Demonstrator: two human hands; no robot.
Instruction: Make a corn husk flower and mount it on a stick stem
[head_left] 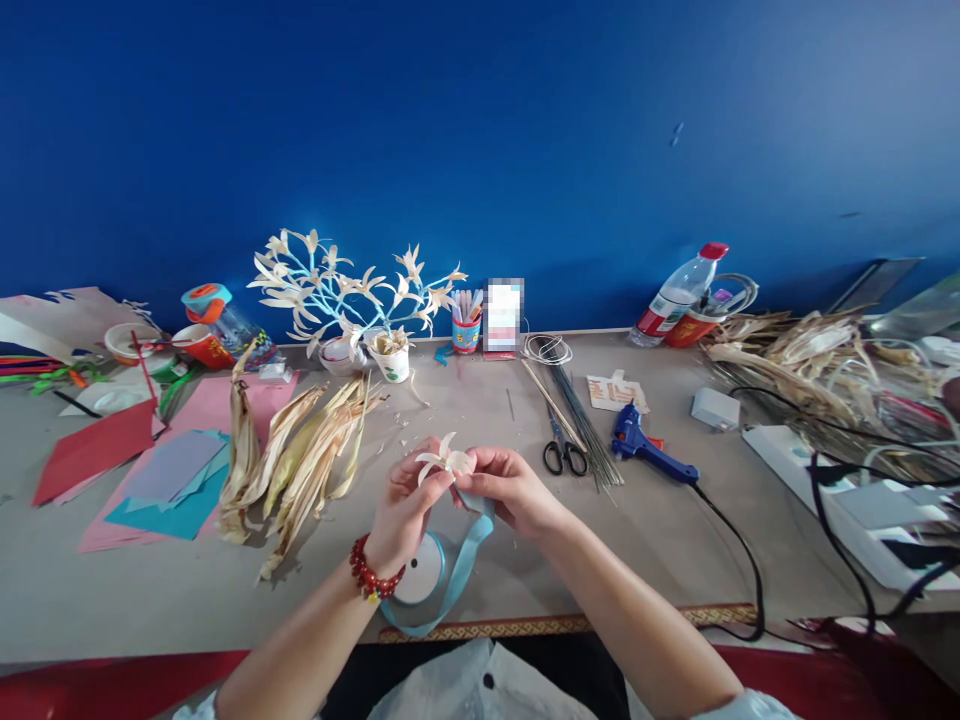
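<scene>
A small cream husk flower (444, 460) is held between both hands over the middle of the table. My left hand (405, 505), with a red bead bracelet at the wrist, pinches it from below. My right hand (506, 485) is closed on its base, where light blue ribbon (469, 545) comes away. The ribbon loops down to a spool (420, 580) lying near the table's front edge, under my left wrist.
Dried corn husks (300, 455) lie left of the hands beside coloured paper sheets (169, 475). Scissors (564, 452), thin wires (581, 420) and a blue glue gun (649, 450) with a black cord lie to the right. A husk-flower branch (345, 290) stands at the back.
</scene>
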